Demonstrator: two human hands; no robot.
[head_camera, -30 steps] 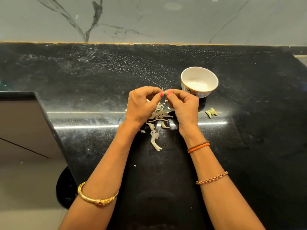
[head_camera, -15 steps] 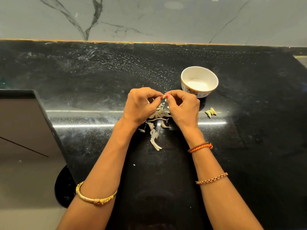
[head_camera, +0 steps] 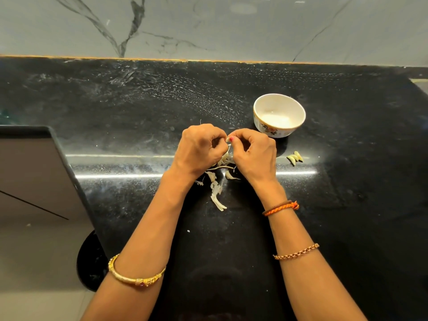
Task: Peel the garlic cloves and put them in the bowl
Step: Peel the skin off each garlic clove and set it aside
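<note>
Garlic clove [head_camera: 228, 139], small, light and probably slippery once bared, is pinched between the fingertips of the left hand [head_camera: 199, 149] and right hand [head_camera: 254, 153] above the peel scraps [head_camera: 217, 193] (bowl [head_camera: 279, 115] just beyond), and is best gripped at its ends.

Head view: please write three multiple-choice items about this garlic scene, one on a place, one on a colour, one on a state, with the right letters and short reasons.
1. Where is the bowl from the hands?
A. front right
B. behind left
C. under them

2. What colour is the countertop?
A. white
B. black
C. red

3. What are both hands doing?
A. lying flat
B. lifting the bowl
C. pinching one garlic clove

Answers: 1 A, it stands beyond the right hand. 2 B, dark polished stone. 3 C, left hand and right fingertips meet on it.
</note>
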